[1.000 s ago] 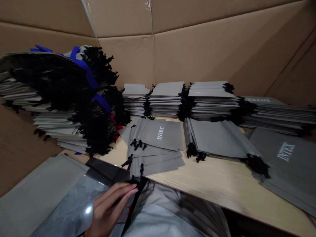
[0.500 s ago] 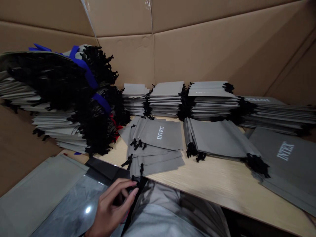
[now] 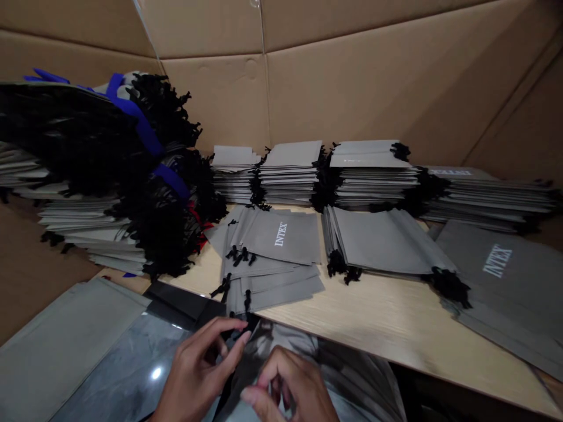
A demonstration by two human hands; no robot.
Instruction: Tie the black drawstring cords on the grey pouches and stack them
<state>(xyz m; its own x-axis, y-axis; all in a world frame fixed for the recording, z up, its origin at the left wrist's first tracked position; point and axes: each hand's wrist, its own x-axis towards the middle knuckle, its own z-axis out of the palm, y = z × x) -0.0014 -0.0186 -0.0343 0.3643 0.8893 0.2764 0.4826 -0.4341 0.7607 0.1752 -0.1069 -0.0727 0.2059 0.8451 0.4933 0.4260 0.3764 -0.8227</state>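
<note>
My left hand (image 3: 197,369) is at the bottom of the view, its fingers pinched around a black drawstring (image 3: 235,340) at the table's near edge. Beside it, my right hand (image 3: 285,390) has its fingers curled over a shiny grey drawstring pouch (image 3: 259,357) in front of me. What that hand holds is hidden behind its fingers. Just beyond both hands, loose grey pouches with a white INTEX print (image 3: 275,246) lie fanned out on a pale wood table (image 3: 396,319), their black cords bunched at the ends.
Tall stacks of grey pouches (image 3: 290,176) line the back of the table, with a large heap of black cords and blue straps (image 3: 149,152) at left. Cardboard walls (image 3: 352,88) surround the table. A glossy plastic sheet (image 3: 127,363) and grey sheet (image 3: 65,346) lie at lower left.
My right hand has come into view from below, next to my left hand. My left hand's fingers have shifted around the cord, and the whole view has moved slightly.
</note>
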